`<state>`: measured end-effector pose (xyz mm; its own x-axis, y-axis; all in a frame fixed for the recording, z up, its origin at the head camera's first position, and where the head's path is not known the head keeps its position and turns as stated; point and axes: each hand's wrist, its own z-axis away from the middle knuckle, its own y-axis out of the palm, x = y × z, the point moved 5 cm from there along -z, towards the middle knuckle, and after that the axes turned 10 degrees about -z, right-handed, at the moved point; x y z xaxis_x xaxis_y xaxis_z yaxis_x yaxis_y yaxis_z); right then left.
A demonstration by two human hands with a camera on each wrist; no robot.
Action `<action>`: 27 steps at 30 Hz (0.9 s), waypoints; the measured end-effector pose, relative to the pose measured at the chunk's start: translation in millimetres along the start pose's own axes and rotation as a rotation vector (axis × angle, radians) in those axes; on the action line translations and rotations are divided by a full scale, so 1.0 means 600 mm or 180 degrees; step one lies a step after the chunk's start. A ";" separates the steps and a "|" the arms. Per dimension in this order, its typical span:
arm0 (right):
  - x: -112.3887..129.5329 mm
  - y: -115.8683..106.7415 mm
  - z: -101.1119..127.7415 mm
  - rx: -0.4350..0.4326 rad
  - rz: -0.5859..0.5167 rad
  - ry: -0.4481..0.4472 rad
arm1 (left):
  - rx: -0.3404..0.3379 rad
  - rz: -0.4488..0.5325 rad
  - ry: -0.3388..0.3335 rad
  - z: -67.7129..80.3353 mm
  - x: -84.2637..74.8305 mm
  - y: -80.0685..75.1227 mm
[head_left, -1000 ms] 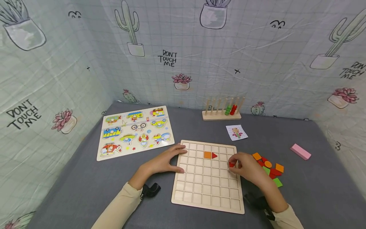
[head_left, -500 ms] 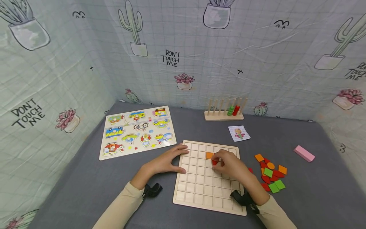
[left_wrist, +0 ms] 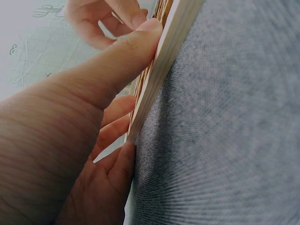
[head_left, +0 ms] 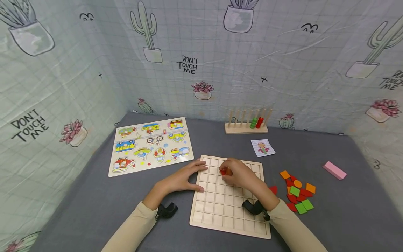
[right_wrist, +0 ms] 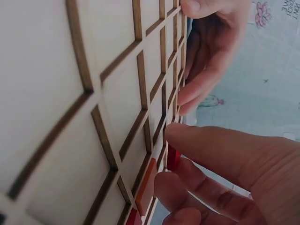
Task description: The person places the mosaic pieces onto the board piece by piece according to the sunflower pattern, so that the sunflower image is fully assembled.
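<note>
My right hand [head_left: 240,173] is over the upper part of a wooden grid board [head_left: 214,213], pinching a small red tile [right_wrist: 173,157] between thumb and fingertips. That tile is at a cell just left of an orange square tile [right_wrist: 146,185]; its shape is mostly covered by the fingers. In the right wrist view, a red triangle tile [right_wrist: 134,217] lies on the orange square's other side. My left hand [head_left: 182,177] rests on the board's left edge, thumb and fingers spread apart. The left wrist view shows its thumb [left_wrist: 140,40] on the rim.
Several red, green and orange tiles [head_left: 295,191] lie in a loose pile right of the board. A pattern card [head_left: 262,148], a peg stand [head_left: 245,128] and a pink block [head_left: 334,170] are farther out. A vehicle puzzle board [head_left: 151,147] lies at the upper left.
My right hand has carried the red tile leftward from the board's right edge, past the orange square. My left hand has stayed on the board's left edge.
</note>
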<state>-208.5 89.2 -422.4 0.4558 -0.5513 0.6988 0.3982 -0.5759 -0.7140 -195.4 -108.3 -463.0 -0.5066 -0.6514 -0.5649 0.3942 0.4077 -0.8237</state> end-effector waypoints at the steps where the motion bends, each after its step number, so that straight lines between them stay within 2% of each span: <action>1: 0.000 0.001 -0.002 0.0006 -0.0006 0.0002 | 0.0000 0.0004 0.0004 0.000 -0.001 0.000; 10: -0.005 0.006 -0.009 0.0064 -0.0116 -0.0057 | -0.0002 -0.0012 0.0007 -0.001 0.002 0.002; 17: -0.005 0.003 -0.010 0.0012 -0.0014 -0.0055 | -0.0047 -0.0016 0.0083 -0.001 0.000 0.002; 27: -0.004 0.002 -0.014 0.0060 0.0032 0.0040 | -0.0046 0.0036 0.0068 0.001 -0.005 -0.002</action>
<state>-216.0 84.8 -424.6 0.4498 -0.5645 0.6921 0.4086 -0.5590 -0.7215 -194.2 -107.5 -460.2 -0.5186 -0.6330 -0.5748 0.3888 0.4242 -0.8178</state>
